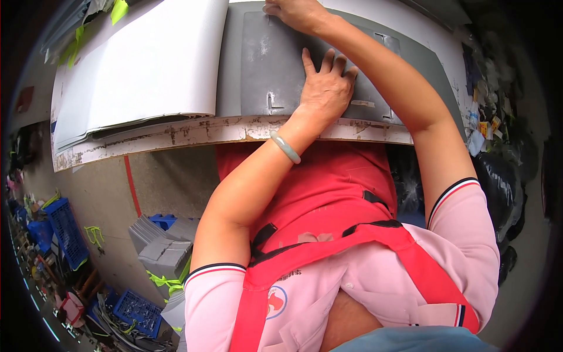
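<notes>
A thin, dark grey, four-sided sheet (270, 67) lies flat on the bench (199, 131), right in front of the person. It has dark and white L-shaped marks (273, 104) near some of its corners. Under it is a bigger, smooth, grey board (229, 76), which peeks out past its left side. The flat board seems to give the sheet a firm bed, so it would not bend.

The left hand (328, 88) is spread wide, with the palm down on the sheet. It isn't holding on to anything. I think it presses there so the sheet won't slide. The right hand (296, 14) reaches to the sheet's far left corner, with its fingers curled. I can't tell if they pinch something or only touch the edge. One hand near the middle and one at the corner looks like a good way to keep it straight.

A short, pale strip (362, 104) lies on the sheet, just right of the left hand.

To the left, a thick pile of big white sheets (155, 58) is on the bench, maybe so it is close by but out of the way. Down on the floor are grey stacked blocks (164, 255) and a blue plastic crate (65, 229). Shiny black plastic bags (495, 183) sit on the right.
</notes>
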A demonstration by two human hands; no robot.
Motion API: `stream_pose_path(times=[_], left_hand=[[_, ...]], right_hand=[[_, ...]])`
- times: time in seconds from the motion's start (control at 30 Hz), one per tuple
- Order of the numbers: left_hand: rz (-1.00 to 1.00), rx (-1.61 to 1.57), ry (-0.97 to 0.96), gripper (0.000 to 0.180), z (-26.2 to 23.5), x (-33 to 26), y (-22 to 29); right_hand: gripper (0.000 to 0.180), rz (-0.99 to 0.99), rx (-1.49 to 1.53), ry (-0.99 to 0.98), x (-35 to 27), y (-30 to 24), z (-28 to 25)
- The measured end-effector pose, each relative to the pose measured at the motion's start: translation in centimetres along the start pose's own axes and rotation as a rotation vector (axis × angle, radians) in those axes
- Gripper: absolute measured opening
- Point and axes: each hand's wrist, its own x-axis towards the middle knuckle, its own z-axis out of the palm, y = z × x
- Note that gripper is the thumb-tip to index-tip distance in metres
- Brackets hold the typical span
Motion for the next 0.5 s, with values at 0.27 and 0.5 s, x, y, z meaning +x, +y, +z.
stream_pose_path(times=[0.27, 0.5], left_hand=[[-0.006, -0.01, -0.015, 0.032, 0.2, -0.1, -0.1], [-0.003, 0.0, -0.03, 0.031, -0.2, -0.2, -0.5]], right_hand=[[0.026, 0.214, -0.209, -0.159, 1.1, 0.5, -1.3], [0.011, 0.605, 0.461, -0.04, 0.6, -2.6, -0.5]])
